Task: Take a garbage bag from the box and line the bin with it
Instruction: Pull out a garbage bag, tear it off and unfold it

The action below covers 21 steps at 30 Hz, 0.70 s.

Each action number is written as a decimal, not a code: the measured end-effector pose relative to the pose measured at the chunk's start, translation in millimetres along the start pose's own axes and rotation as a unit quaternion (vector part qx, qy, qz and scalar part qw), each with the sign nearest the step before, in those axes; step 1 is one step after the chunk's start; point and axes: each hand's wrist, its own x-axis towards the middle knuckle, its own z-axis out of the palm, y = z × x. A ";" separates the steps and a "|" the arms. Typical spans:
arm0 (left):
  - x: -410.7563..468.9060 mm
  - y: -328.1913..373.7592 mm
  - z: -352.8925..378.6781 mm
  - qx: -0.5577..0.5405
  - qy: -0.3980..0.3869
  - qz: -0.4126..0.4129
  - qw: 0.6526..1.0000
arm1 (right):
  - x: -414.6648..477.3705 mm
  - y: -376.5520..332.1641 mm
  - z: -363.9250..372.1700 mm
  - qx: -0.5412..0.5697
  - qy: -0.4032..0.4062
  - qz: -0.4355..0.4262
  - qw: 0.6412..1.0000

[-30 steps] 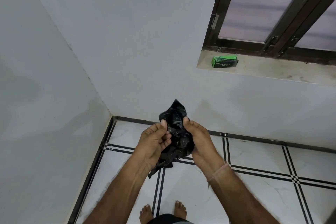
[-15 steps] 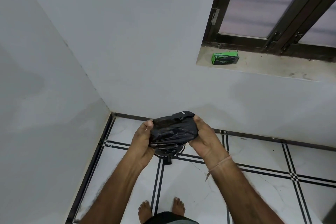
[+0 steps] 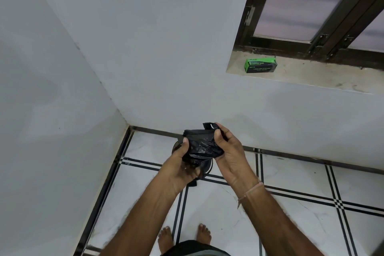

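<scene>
Left hand (image 3: 182, 164): mine, palm up, thumb pressed on the near left edge of the garbage bag (image 3: 202, 143), fingers curled beneath it, gripping.
Right hand (image 3: 230, 151): mine, thumb on top of the bag's right side, fingers wrapped behind, pinching a raised flap at the upper right corner.
Garbage bag: black, glossy, crumpled, bunched in a compact wad; held between both hands in the air above the floor, not opened out.
Thread band (image 3: 249, 192): pale, round my right wrist.
Dark round object (image 3: 204, 167): on the floor directly under my hands, mostly covered by them and by the bag; a small dark tab juts from its near side. I cannot tell what it is.
Bare feet (image 3: 165, 239): two, at the bottom edge, on the floor.
Floor (image 3: 291, 224): white tile with paired black lines, dark border along the walls.
Walls (image 3: 145, 48): plain white, meeting in a corner to the left.
Window sill (image 3: 311, 77): stone-coloured, stained, upper right.
Garbage bag box (image 3: 260, 65): green and black, lying on the sill's left end, well apart from my hands.
Window frame (image 3: 336, 33): dark, behind the box.
</scene>
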 end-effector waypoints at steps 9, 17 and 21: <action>23.9 -2.3 -20.0 -0.081 -0.009 0.057 0.995 | 0.8 -7.7 -15.6 -0.043 0.077 0.097 0.991; 27.1 -9.8 -31.4 -0.050 0.053 0.065 0.995 | 3.5 -9.9 -22.7 -0.039 0.096 0.089 0.991; 20.8 -9.5 -7.6 -0.043 -0.023 0.014 0.999 | -4.1 2.0 -11.5 -0.029 0.069 0.092 0.993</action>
